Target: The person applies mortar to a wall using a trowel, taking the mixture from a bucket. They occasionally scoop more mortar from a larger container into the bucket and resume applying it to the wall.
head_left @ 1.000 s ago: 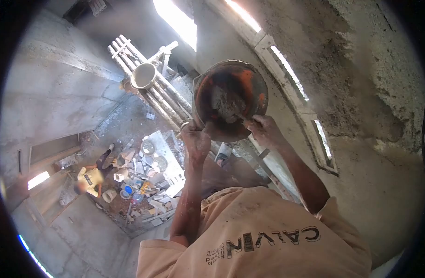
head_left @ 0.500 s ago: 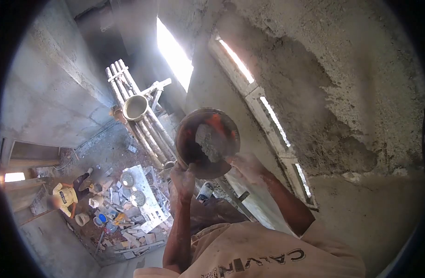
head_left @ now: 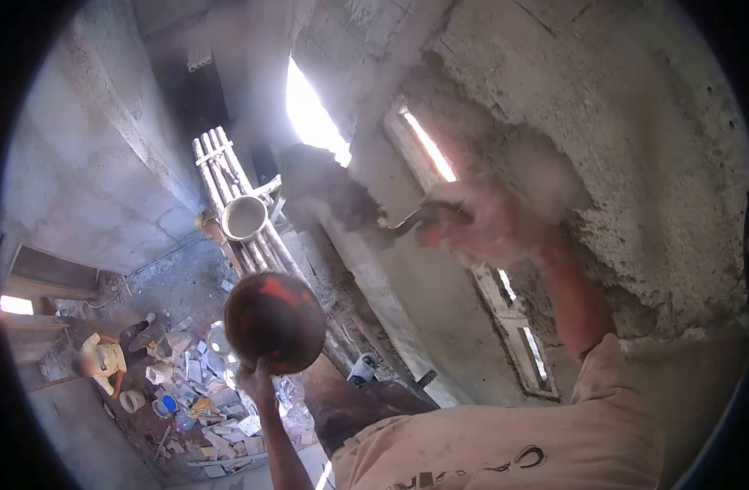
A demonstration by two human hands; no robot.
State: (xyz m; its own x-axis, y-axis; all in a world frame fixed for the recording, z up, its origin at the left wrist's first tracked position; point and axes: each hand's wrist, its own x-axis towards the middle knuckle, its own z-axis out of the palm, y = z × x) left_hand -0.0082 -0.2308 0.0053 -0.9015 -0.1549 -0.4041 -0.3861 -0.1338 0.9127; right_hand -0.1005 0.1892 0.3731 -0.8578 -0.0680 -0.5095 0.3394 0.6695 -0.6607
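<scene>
My left hand (head_left: 258, 382) grips the near rim of a round, dark basin (head_left: 278, 327) with orange-red patches, held out over the room below. My right hand (head_left: 493, 224) is closed around the handle of a trowel (head_left: 405, 225), raised close to the wall. A dark, blurred mass of mortar (head_left: 329, 189) covers the trowel's blade, so the blade itself is mostly hidden. Beside my right arm, the wall (head_left: 636, 163) is rough, with a darker patch of mortar.
Below on the left is a pole platform (head_left: 215, 159) carrying a bucket (head_left: 245, 218). A person in a yellow shirt (head_left: 105, 361) is on the floor among buckets and rubble (head_left: 219, 400). Narrow bright openings (head_left: 430, 145) cut through the wall on the right.
My right hand has moved from the basin up and right, lifting the trowel with mortar on it. My left hand has carried the basin down and left.
</scene>
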